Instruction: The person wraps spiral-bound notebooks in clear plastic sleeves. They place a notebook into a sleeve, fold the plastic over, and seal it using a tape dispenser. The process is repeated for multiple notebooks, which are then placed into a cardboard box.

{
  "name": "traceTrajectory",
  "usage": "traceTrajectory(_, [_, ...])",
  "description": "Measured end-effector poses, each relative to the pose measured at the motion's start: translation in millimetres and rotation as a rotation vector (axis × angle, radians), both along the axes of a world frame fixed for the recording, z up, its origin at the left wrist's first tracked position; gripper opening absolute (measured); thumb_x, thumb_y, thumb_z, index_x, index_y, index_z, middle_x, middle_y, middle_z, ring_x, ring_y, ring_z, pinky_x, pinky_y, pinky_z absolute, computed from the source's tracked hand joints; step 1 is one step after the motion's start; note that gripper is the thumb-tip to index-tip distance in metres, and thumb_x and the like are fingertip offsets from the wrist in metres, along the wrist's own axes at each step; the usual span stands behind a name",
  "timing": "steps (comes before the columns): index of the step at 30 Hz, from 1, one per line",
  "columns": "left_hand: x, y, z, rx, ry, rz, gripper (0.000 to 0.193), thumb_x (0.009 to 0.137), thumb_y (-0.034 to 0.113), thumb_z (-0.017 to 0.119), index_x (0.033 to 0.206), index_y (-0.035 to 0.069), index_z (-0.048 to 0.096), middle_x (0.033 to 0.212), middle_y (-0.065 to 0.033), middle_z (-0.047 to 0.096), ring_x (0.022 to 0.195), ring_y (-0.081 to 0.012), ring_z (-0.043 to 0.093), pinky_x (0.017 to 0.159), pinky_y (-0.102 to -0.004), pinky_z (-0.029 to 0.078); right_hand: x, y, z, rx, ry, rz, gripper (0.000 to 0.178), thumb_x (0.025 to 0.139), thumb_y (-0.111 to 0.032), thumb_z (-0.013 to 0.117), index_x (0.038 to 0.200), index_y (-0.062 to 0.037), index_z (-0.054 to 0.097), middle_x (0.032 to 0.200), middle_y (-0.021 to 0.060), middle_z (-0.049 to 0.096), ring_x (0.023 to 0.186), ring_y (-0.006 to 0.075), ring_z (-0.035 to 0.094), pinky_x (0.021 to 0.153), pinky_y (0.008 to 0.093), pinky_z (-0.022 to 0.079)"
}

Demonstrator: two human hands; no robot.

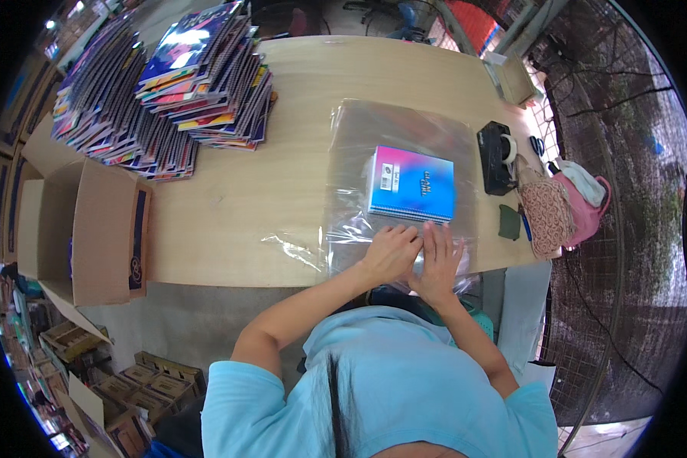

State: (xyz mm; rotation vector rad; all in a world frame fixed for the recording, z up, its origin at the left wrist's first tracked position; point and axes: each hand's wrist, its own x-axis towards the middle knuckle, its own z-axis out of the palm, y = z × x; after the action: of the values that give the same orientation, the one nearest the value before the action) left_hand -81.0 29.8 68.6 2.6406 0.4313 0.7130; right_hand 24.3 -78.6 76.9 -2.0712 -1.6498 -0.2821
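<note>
A small stack of spiral notebooks, with a pink and blue cover on top, lies on clear plastic sheeting spread over the table. The wire spiral faces me. Just in front of that edge, my left hand rests on the plastic with its fingers bent and pressed together; a fold of the plastic seems to be under them. Beside it my right hand lies with fingers stretched out, the tips close to the spiral edge. The two hands nearly touch at the thumbs.
Tall piles of spiral notebooks stand at the table's far left. An open cardboard box sits at the left edge. To the right are a black tape dispenser, scissors and a patterned cloth pouch.
</note>
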Motion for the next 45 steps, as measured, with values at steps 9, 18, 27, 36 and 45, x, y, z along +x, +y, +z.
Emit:
traceTrajectory(9, [-7, 20, 7, -0.054, 0.138, 0.072, 0.013, 0.079, 0.025, 0.064, 0.088, 0.016, 0.067, 0.086, -0.0045, 0.062, 0.083, -0.0249, 0.062, 0.071, -0.0400, 0.050, 93, -10, 1, -0.019, -0.112, -0.148, 0.024, 0.074, -0.008, 0.064, 0.096, -0.0168, 0.070, 0.095, 0.0002, 0.066, 0.099, 0.0207, 0.060, 0.101, 0.0551, 0.031])
traceTrajectory(18, [-19, 145, 50, -0.074, -0.260, 0.556, 0.031, 0.077, 0.006, 0.064, 0.107, 0.011, 0.065, 0.092, -0.0122, 0.065, 0.082, -0.0283, 0.062, 0.067, -0.0399, 0.050, 244, 50, 35, -0.190, 0.492, 0.034, 0.009, 0.078, -0.008, 0.068, 0.084, -0.0017, 0.067, 0.069, 0.0091, 0.064, 0.060, 0.0167, 0.062, 0.057, 0.0304, 0.048])
traceTrajectory(27, [80, -14, -24, -0.132, 0.390, 0.322, 0.078, 0.075, 0.047, 0.070, 0.143, 0.032, 0.036, 0.147, -0.0242, 0.022, 0.134, -0.0454, 0.024, 0.103, -0.0660, 0.020, 323, 110, -24, -0.581, 0.911, 0.158, 0.011, 0.072, -0.004, 0.071, 0.080, 0.0009, 0.067, 0.062, 0.0074, 0.063, 0.054, 0.0118, 0.060, 0.049, 0.0276, 0.045])
traceTrajectory(36, [82, -11, -29, -0.155, 0.468, 0.312, 0.080, 0.074, 0.050, 0.069, 0.144, 0.037, 0.032, 0.152, -0.0256, 0.012, 0.138, -0.0504, 0.013, 0.101, -0.0715, 0.017, 218, 230, -35, -0.368, 0.559, 0.440, 0.040, 0.083, -0.041, 0.064, 0.087, -0.0010, 0.070, 0.086, 0.0195, 0.066, 0.084, 0.0357, 0.063, 0.079, 0.0443, 0.049])
traceTrajectory(45, [71, -26, -38, -0.191, 0.417, 0.322, 0.084, 0.074, 0.042, 0.072, 0.145, 0.036, 0.029, 0.153, -0.0277, 0.005, 0.138, -0.0513, 0.011, 0.102, -0.0691, 0.019, 198, 264, -76, -0.889, 0.472, 0.404, 0.091, 0.080, -0.078, 0.039, 0.093, 0.0071, 0.068, 0.096, 0.0298, 0.065, 0.093, 0.0416, 0.064, 0.081, 0.0463, 0.049])
